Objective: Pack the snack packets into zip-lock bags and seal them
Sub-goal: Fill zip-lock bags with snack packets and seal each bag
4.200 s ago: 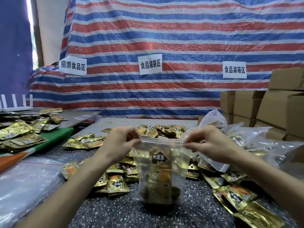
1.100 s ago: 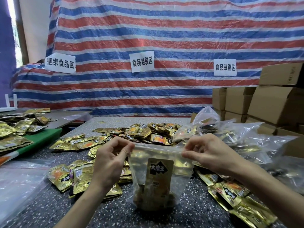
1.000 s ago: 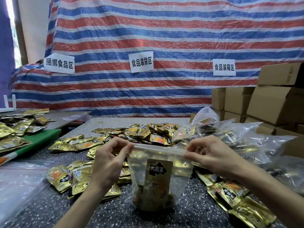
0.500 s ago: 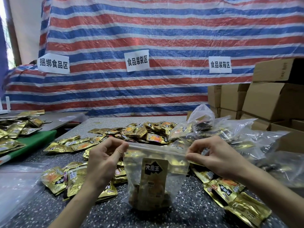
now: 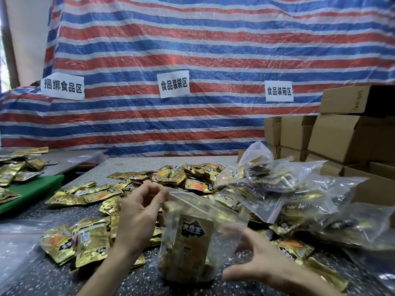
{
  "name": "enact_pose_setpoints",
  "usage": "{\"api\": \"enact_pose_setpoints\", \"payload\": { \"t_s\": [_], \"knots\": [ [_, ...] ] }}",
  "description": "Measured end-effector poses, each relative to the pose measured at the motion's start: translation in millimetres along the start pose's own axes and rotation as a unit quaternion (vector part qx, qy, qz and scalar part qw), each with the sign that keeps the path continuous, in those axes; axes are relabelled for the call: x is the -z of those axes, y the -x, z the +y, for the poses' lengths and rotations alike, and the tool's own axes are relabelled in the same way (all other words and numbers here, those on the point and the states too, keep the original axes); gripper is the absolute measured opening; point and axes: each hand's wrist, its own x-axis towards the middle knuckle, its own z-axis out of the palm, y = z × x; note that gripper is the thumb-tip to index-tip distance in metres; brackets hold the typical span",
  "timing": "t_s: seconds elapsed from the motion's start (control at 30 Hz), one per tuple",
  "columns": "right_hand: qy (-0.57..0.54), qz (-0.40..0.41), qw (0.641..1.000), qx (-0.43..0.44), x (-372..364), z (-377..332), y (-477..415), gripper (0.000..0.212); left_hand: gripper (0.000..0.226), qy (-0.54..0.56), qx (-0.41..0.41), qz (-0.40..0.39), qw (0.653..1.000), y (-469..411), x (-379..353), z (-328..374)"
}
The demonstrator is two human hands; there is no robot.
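Fingers (image 5: 242, 231) of the right hand (image 5: 258, 261), blurred, spread wide and curve toward the lower side of an upright zip-lock bag (image 5: 192, 248) from its 4 o'clock, gripping nothing; whether they touch the plastic cannot be told. The bag stands on the speckled bench (image 5: 42, 278) at centre, gold packets inside it, one showing a black label. At its 10 o'clock the left hand (image 5: 139, 216) pinches the bag's top corner between thumb and forefinger. Loose gold snack packets (image 5: 74, 242) lie at 9 o'clock, with a larger heap (image 5: 171, 178) at 12 o'clock. Filled bags (image 5: 277, 189) pile up at 2 o'clock, cardboard boxes (image 5: 342, 135) behind them. A green board (image 5: 32, 189) sits far out at 10 o'clock. A striped tarp (image 5: 192, 50) bearing paper signs (image 5: 174, 84) closes the background.
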Motion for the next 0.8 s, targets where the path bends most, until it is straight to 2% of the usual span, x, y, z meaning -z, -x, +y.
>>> {"api": "enact_pose_setpoints", "payload": {
  "t_s": [0.07, 0.1, 0.2, 0.27, 0.4, 0.53, 0.57, 0.67, 0.8],
  "knots": [
    [0.009, 0.022, 1.000, 0.014, -13, 0, -3, 0.085, 0.018, 0.009, -0.001, -0.005, 1.000, 0, -7, 2],
    [-0.018, 0.024, 0.999, 0.020, -18, -3, -6, 0.076, 0.017, 0.011, -0.005, -0.008, 1.000, -1, -11, 3],
    [-0.047, 0.018, 0.998, 0.030, -22, -20, -14, 0.033, 0.012, 0.006, -0.018, -0.011, 1.000, -4, -18, 8],
    [-0.072, 0.024, 0.997, 0.027, -13, -33, -15, 0.015, 0.011, 0.009, -0.019, 0.005, 1.000, -9, -17, 10],
    [-0.130, 0.070, 0.989, -0.013, 28, -51, -15, 0.025, 0.025, 0.006, 0.003, 0.040, 0.999, -12, -11, 0],
    [-0.171, 0.175, 0.969, -0.044, 89, -63, -23, 0.050, 0.024, -0.028, 0.064, 0.007, 0.998, 5, -14, -31],
    [-0.184, 0.206, 0.960, -0.044, 105, -66, -27, 0.049, 0.020, -0.040, 0.083, -0.003, 0.996, 11, -17, -41],
    [-0.263, 0.274, 0.924, -0.038, 155, -71, -48, 0.030, 0.001, -0.085, 0.118, -0.036, 0.989, 29, -23, -69],
    [-0.329, 0.297, 0.892, -0.084, 200, -62, -92, 0.020, 0.006, -0.203, 0.054, -0.099, 0.973, 35, -24, -87]
  ]
}}
